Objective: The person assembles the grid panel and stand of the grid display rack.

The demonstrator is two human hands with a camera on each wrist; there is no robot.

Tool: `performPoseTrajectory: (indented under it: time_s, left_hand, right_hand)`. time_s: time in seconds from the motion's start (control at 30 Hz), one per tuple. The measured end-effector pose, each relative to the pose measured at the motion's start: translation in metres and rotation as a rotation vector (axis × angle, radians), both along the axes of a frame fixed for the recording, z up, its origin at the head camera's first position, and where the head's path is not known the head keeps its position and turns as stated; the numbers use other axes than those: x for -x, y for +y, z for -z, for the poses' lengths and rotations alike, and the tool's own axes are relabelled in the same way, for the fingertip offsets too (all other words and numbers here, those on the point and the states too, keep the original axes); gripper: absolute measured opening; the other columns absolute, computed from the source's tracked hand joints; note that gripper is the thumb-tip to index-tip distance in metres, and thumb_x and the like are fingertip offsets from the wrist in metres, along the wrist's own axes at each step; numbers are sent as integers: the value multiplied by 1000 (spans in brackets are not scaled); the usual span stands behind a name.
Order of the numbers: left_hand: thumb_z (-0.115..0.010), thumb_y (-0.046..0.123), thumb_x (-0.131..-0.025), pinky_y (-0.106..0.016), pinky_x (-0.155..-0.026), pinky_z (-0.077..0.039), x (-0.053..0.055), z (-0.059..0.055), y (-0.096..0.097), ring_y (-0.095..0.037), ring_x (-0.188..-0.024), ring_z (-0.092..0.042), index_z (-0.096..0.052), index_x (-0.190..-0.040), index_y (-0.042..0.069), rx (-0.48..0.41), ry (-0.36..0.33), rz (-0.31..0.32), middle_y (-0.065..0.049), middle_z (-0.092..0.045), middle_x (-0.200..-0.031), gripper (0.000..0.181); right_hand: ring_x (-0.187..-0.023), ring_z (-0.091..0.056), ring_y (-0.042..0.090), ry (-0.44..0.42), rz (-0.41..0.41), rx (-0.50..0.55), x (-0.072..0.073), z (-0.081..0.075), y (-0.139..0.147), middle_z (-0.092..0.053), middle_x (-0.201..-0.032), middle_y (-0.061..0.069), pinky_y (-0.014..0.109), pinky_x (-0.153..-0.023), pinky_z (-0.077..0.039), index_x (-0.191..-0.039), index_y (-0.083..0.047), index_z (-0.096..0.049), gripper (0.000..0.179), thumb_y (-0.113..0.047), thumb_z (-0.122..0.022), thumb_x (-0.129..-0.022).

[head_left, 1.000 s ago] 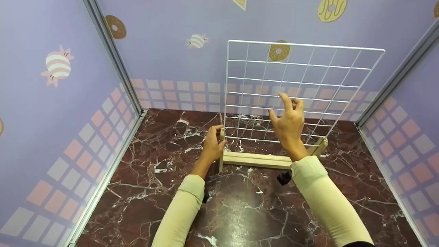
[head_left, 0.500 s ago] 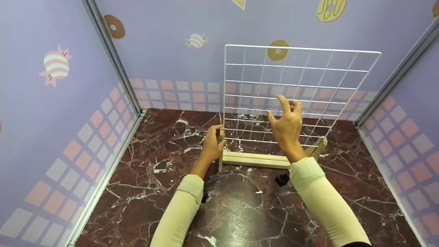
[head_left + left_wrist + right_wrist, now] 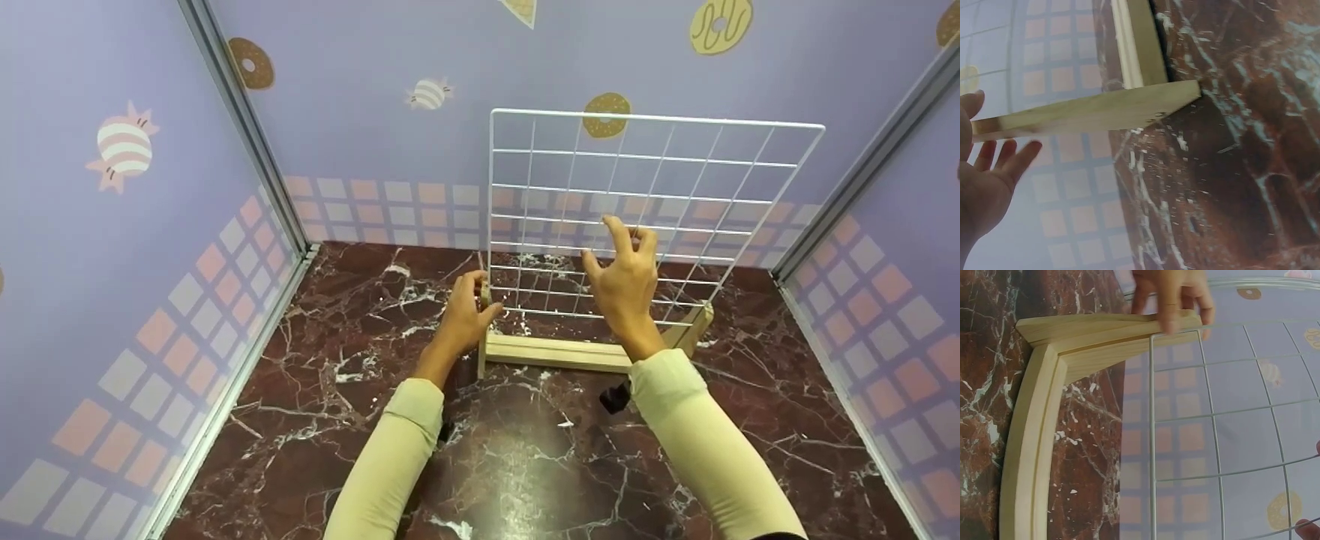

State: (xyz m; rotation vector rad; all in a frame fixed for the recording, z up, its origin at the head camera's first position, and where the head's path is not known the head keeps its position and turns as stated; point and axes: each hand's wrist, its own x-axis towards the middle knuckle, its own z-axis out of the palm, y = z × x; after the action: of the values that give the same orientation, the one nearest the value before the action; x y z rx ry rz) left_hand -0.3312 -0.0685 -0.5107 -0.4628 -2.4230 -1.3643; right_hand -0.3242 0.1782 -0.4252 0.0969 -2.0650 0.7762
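Observation:
A white wire grid panel [image 3: 570,202] stands upright over a pale wooden frame [image 3: 555,351] on the dark marbled surface. My right hand [image 3: 626,281] holds the grid near its middle, fingers bent at the wires; only its fingertips [image 3: 1309,530] show in the right wrist view. With thumb and fingers on opposite faces, my left hand [image 3: 461,319] grips the top end of the left wooden side board [image 3: 1089,112]. The grid's lower left corner lies by that board's end in the right wrist view. A second side board [image 3: 696,326] rises at the right end, partly behind my right arm.
Lilac wall panels [image 3: 360,135] with sweets and donut prints enclose the surface at the back and both sides. Grey metal strips [image 3: 247,135] run along the corners. A grooved crossbar [image 3: 1030,455] joins the side boards low down.
The grid and my right hand have come down slightly, the grid's top edge shifting a little left. My left hand stays at the side board.

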Motion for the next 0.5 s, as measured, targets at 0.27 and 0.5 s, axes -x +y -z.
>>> performPoseTrajectory:
  time_s: [0.27, 0.5]
  left_hand:
    - [-76, 14, -86, -48, -101, -50, 5, -30, 8, -37, -112, -56, -46, -142, -2, -62, 58, -63, -25, -55, -124, 65]
    - [-76, 25, -89, -38, -84, -58, 1, -75, 28, -29, -116, -59, -31, -157, 17, -92, 88, -199, -13, -53, -135, 81]
  right_hand:
    - [-91, -62, 39, -22, -3, -1, 1, 6, 1, -54, -115, 23, 53, -73, -57, -129, -19, -62, 54, -18, -84, -79]
    - [-94, -62, 39, -31, -1, -1, 1, 5, 1, -53, -115, 23, 53, -74, -57, -129, -19, -62, 54, -19, -83, -79]
